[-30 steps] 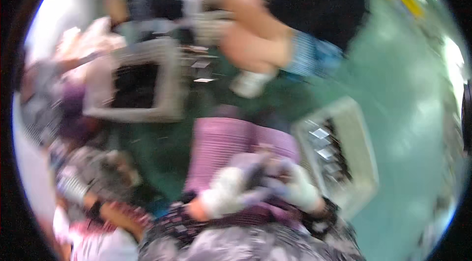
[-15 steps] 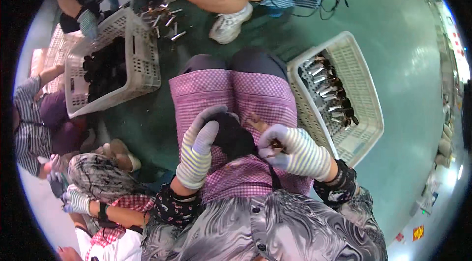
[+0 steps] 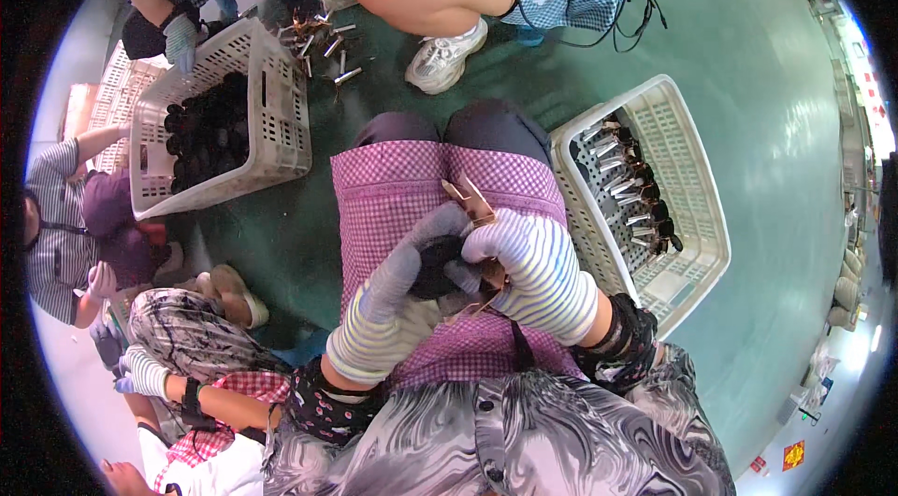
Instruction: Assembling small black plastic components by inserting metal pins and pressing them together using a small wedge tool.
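Observation:
My left hand (image 3: 398, 304), in a grey-palmed striped glove, is closed round a dark, rounded black piece (image 3: 436, 268) above my lap. My right hand (image 3: 541, 264), gloved alike, pinches thin brown, copper-coloured strips (image 3: 477, 203) that stick out past its fingers, at top and bottom. Both hands meet over the pink checked apron (image 3: 383, 192), with the right fingertips against the black piece. Just where the strips touch it is hidden by the fingers.
At my right stands a white crate (image 3: 706, 215) with a row of black pieces bearing pale tubes (image 3: 627, 187). Another white crate (image 3: 281, 127) at the left holds black rounded pieces (image 3: 206, 131). Loose pale tubes (image 3: 337, 47) lie on the green floor. Co-workers sit left and ahead, one with a white shoe (image 3: 444, 57).
My right hand has moved left and slightly up with the brown strips, up to the black piece. My left hand has turned inward, its fingers closing over the piece.

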Tool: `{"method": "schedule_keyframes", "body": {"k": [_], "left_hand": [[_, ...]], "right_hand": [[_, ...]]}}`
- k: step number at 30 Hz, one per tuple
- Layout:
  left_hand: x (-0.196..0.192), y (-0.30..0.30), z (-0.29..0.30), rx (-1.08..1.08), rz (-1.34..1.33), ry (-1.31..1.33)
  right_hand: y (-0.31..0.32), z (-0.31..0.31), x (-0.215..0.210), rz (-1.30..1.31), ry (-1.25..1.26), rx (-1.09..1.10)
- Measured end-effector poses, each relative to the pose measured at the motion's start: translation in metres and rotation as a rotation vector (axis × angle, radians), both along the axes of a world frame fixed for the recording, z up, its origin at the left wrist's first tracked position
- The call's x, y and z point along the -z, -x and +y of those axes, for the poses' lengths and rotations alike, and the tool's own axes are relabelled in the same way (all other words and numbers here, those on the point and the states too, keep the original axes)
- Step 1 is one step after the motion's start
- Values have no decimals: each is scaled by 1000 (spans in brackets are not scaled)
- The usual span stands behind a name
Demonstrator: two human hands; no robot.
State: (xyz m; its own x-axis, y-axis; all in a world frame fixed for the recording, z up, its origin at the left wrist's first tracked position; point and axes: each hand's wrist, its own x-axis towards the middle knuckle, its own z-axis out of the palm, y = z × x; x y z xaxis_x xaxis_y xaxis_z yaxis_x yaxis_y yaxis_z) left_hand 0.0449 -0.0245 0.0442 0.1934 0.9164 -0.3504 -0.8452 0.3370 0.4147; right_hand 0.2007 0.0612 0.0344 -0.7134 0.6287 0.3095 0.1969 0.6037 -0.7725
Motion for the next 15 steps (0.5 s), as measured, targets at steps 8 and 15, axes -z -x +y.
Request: {"method": "schedule_keyframes", "body": {"k": [8, 15], "left_hand": [[-2, 3, -1, -34, 56, 24], [-1, 12, 8, -330, -128, 84]], "right_hand": [[3, 3, -16, -89, -11, -21], [-17, -24, -27, 210, 872, 34]]}}
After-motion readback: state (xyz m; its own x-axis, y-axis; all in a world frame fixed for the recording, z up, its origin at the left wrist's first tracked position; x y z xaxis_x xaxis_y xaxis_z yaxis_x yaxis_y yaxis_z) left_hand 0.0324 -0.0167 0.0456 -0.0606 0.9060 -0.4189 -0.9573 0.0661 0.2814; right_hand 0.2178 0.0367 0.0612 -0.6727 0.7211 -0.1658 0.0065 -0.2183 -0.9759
